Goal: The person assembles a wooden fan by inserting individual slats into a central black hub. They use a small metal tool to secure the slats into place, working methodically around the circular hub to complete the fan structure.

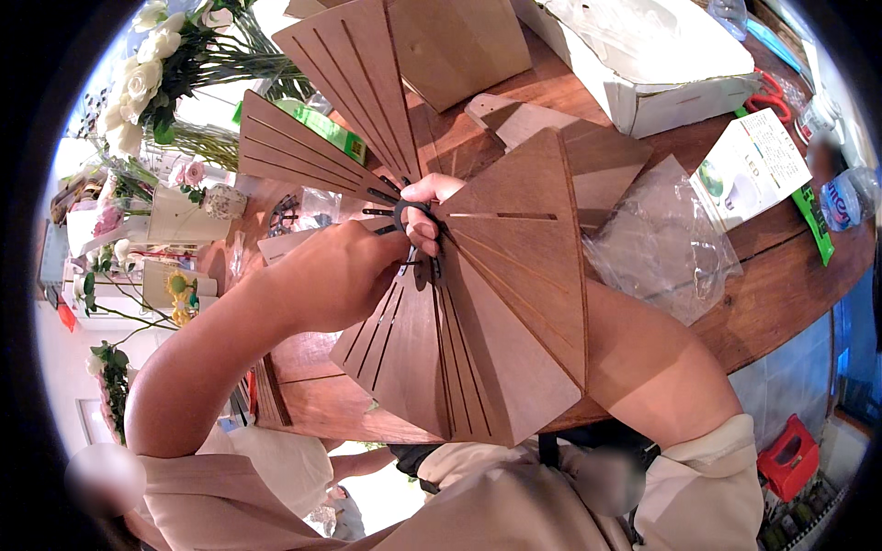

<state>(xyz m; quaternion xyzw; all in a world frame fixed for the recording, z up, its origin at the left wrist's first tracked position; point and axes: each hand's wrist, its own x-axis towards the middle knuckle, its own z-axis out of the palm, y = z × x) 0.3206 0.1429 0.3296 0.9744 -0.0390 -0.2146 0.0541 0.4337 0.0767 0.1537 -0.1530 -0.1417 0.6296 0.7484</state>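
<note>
Thin brown wooden panels (514, 230), several with long slots, spread like petals around a small black ring (401, 217). My right hand (424, 213) reaches behind the panels, its fingers curled around the ring at the centre; the panels hide most of that hand. From the left, my left hand (354, 271) is closed against the ring's near side. Its fingertips are tucked out of sight, so what they pinch is unclear. Two slotted panels (354, 83) fan out at upper left, and others hang below the hub.
Beneath is a wooden table (781, 285). A white open box (643, 73), cardboard (464, 46), a bulb box (751, 170), clear plastic bag (666, 243) and red scissors (770, 95) lie beyond and right. White roses (138, 83) and plant pots (179, 216) stand left.
</note>
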